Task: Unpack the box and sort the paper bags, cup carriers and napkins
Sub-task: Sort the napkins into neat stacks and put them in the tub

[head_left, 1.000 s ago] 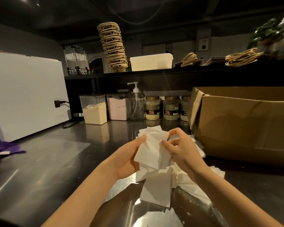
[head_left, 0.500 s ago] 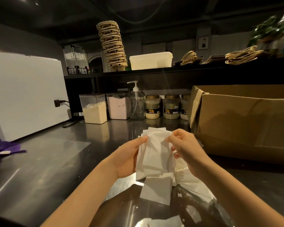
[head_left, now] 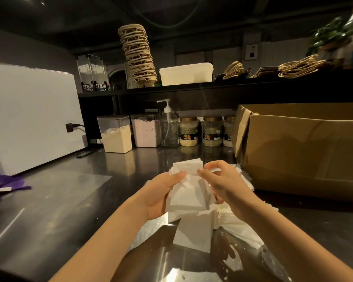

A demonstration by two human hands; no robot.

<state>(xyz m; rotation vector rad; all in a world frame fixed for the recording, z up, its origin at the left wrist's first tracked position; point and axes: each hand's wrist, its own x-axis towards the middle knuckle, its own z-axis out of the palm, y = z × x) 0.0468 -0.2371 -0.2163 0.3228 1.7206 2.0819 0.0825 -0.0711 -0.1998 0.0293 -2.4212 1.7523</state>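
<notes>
Over the steel table, just left of the open box, the left hand cups one edge of a ragged stack of napkins while the right hand pinches its top sheets. Other loose napkins lie beneath. Best to tap the edges square against the table, gripping lightly so thin sheets neither slip nor crease.

On the bench the napkins lie nearest, the box just right of them. Behind stand containers, a pump bottle and jars in a row. On the shelf above: cup carriers left, a tub middle, paper bags right
</notes>
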